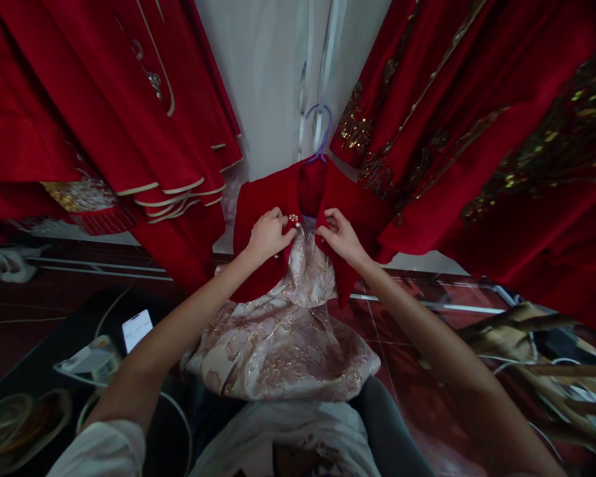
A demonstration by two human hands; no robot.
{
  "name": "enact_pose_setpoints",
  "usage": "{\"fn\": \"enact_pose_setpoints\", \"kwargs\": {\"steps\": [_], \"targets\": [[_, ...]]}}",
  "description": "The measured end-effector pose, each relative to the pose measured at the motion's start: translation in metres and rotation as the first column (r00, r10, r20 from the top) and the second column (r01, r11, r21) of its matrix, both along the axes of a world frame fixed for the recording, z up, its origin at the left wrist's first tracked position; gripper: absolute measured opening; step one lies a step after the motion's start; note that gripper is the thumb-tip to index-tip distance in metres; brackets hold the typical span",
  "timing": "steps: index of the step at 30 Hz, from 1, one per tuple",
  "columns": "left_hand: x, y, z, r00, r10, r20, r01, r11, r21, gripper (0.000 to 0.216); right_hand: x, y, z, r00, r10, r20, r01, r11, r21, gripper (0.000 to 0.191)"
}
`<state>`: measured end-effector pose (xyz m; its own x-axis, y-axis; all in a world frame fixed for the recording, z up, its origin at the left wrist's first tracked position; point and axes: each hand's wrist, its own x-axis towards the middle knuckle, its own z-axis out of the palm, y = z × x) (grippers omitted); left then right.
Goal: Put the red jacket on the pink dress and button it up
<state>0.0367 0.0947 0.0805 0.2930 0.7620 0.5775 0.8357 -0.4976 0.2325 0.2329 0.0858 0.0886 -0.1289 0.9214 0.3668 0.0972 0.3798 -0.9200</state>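
Observation:
A short red jacket point(261, 278) hangs in front of me on a purple hanger point(326, 136), over a pale pink brocade dress point(283, 348) with a shiny pattern. My left hand point(269, 233) pinches the jacket's front edge on the left, right beside a flower-shaped jewelled button point(293, 218). My right hand point(342, 233) grips the opposite front edge between thumb and fingers. The two edges stand apart at the chest, and the dress bodice shows between them. The skirt of the dress spreads toward my lap.
Red garments point(173, 152) with pale trim hang on the left; red garments with gold embroidery point(355, 126) hang on the right. A black surface at lower left bears a white card or phone point(136, 330) and rolls of tape or cord. Cluttered items point(541, 358) lie at lower right.

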Motion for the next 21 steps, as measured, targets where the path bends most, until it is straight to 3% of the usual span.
{"fn": "enact_pose_setpoints", "kwargs": {"steps": [4,8,11,16,21], "targets": [[0.001,0.004,0.003,0.931,-0.022,0.366,0.007,0.999,0.044,0.019,-0.001,-0.001,0.004,1.0,0.004,0.026,-0.005,0.999,0.04,0.024],[0.01,-0.005,-0.003,0.877,-0.18,0.445,0.164,0.984,0.075,0.02,-0.012,0.005,0.003,1.0,0.013,-0.025,-0.012,0.998,0.062,0.024],[0.018,-0.011,-0.004,0.843,-0.184,0.505,0.163,0.983,0.085,0.02,-0.024,0.011,-0.001,0.997,-0.008,-0.076,0.014,0.997,0.074,0.03],[0.017,-0.009,0.002,0.871,-0.151,0.467,0.164,0.986,0.011,0.015,-0.025,0.007,-0.004,0.991,0.041,-0.125,-0.036,0.998,0.044,0.035],[0.011,-0.009,0.011,0.907,-0.232,0.35,0.26,0.965,-0.034,0.013,-0.019,-0.003,-0.007,0.994,0.057,-0.093,-0.047,0.993,0.109,0.034]]}}
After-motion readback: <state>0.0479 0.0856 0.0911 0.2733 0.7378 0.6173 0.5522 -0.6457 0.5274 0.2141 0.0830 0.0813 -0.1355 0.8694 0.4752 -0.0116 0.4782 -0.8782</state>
